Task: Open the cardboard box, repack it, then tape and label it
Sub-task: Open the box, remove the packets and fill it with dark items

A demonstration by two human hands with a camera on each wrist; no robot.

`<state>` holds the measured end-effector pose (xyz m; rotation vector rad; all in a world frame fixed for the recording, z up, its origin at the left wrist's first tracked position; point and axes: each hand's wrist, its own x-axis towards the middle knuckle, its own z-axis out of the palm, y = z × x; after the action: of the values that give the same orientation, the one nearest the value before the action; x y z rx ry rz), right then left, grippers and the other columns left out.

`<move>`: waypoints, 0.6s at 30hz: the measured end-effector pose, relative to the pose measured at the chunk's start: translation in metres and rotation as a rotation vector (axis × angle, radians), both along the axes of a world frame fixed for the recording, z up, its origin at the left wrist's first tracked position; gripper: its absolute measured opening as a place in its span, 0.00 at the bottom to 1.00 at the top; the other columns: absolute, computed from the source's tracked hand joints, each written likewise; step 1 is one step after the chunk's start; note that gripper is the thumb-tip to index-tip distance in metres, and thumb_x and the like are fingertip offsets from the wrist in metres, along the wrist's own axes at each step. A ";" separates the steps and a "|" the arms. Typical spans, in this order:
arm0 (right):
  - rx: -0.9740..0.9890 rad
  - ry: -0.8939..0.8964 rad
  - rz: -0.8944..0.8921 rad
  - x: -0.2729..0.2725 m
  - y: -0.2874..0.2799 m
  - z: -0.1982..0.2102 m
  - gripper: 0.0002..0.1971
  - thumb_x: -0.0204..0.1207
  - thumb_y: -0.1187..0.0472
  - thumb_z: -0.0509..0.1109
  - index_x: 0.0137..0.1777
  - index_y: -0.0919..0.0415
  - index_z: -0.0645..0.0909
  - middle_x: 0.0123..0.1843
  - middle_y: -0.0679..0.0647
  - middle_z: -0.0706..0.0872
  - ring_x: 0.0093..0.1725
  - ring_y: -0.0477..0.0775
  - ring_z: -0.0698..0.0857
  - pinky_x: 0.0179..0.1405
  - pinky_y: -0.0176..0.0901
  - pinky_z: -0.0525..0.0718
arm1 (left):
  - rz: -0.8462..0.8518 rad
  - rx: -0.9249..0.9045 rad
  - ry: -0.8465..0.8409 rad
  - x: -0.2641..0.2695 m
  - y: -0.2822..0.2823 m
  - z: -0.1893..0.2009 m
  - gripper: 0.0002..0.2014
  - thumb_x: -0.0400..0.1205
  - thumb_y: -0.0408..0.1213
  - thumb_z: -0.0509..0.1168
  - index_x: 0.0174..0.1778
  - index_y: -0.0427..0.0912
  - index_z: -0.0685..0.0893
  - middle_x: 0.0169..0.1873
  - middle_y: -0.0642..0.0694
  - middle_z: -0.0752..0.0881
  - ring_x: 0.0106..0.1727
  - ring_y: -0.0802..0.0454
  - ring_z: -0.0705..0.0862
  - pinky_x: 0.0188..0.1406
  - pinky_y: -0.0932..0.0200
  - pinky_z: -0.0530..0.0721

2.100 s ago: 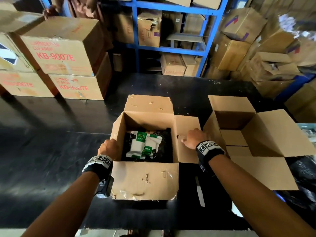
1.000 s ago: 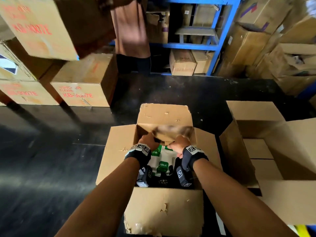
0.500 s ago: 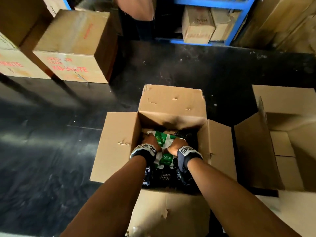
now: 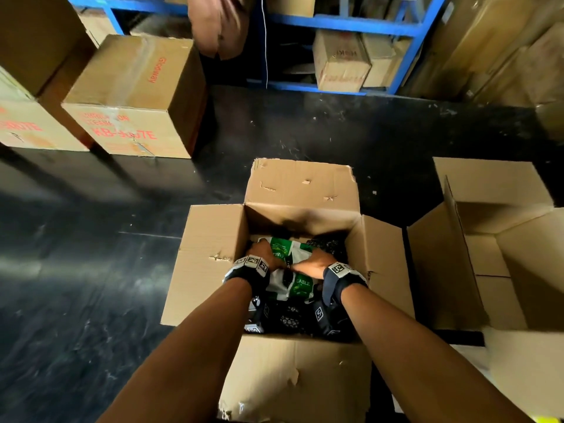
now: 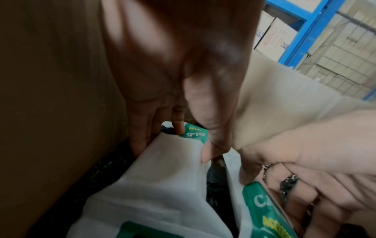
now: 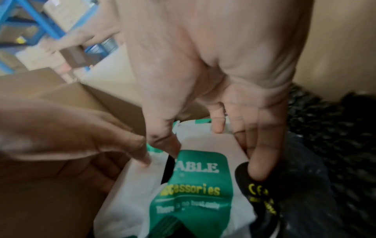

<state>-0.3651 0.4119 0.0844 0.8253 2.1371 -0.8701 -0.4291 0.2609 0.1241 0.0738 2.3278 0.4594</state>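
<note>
Cardboard box [image 4: 210,257] flaps open, both hands gripping white-green packet [image 4: 300,286] inside, empty carton [image 4: 439,264] alongside.

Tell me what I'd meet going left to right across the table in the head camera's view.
Closed box with red print → open cardboard box, with the left hand then the right hand inside on white-and-green cable packets → empty open box.
</note>
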 end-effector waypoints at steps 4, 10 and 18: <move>-0.089 0.067 -0.130 0.021 0.003 0.045 0.35 0.63 0.35 0.79 0.62 0.59 0.80 0.57 0.55 0.87 0.53 0.59 0.87 0.47 0.49 0.88 | -0.008 0.017 0.064 0.001 0.002 0.019 0.45 0.67 0.54 0.81 0.75 0.36 0.70 0.69 0.35 0.79 0.68 0.35 0.81 0.65 0.45 0.83; -0.143 0.229 -0.249 0.053 0.007 0.115 0.15 0.74 0.43 0.78 0.48 0.51 0.80 0.43 0.52 0.84 0.41 0.55 0.84 0.44 0.55 0.91 | -0.090 0.080 0.192 0.008 -0.004 0.069 0.39 0.72 0.57 0.77 0.71 0.36 0.74 0.66 0.35 0.83 0.65 0.34 0.83 0.62 0.48 0.83; 0.060 0.541 -0.227 0.082 0.016 0.204 0.14 0.77 0.45 0.73 0.42 0.55 0.79 0.42 0.51 0.83 0.51 0.61 0.85 0.39 0.42 0.77 | -0.127 0.120 0.314 0.006 0.013 0.135 0.43 0.74 0.63 0.71 0.76 0.37 0.67 0.70 0.34 0.80 0.69 0.34 0.80 0.64 0.45 0.80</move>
<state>-0.2827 0.4274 0.2882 0.9571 2.5748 -1.2660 -0.4231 0.2740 0.2595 0.3737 2.5795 0.5562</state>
